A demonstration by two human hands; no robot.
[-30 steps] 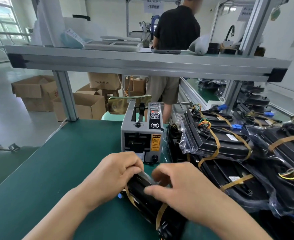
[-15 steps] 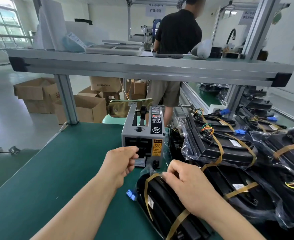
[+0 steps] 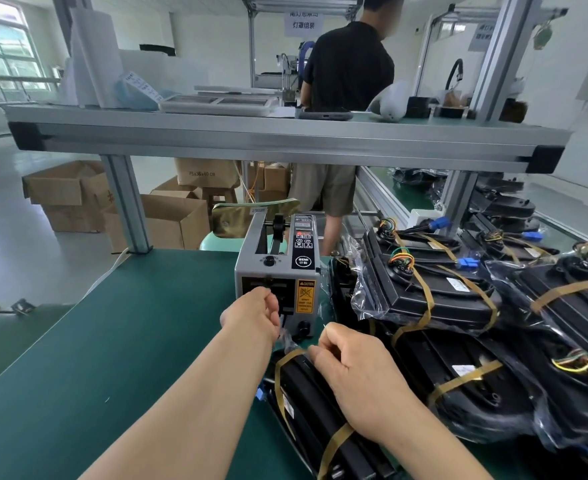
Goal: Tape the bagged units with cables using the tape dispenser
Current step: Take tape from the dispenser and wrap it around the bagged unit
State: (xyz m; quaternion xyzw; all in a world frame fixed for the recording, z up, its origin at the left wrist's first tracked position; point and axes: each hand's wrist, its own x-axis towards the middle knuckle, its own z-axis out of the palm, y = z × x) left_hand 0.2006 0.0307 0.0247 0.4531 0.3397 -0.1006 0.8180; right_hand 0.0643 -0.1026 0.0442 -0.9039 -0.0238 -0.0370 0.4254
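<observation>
Green matting is covering the workbench [image 3: 112, 341], where a grey tape dispenser with a yellow caution label [image 3: 278, 271] is being kept upright. The left hand [image 3: 251, 317] is being held against the dispenser's front outlet with fingers curled; whether tape is being pinched cannot be told. A black unit sealed in a clear plastic bag and banded with amber tape [image 3: 313, 427] is being gripped at its far end by the right hand [image 3: 355, 372], on the mat just in front of the dispenser. More bagged black units with coloured cables [image 3: 424, 299] are being kept stacked to the right. Beyond an aluminium shelf rail [image 3: 285, 140], a person in a black shirt [image 3: 348, 64] is being seen from behind.
</observation>
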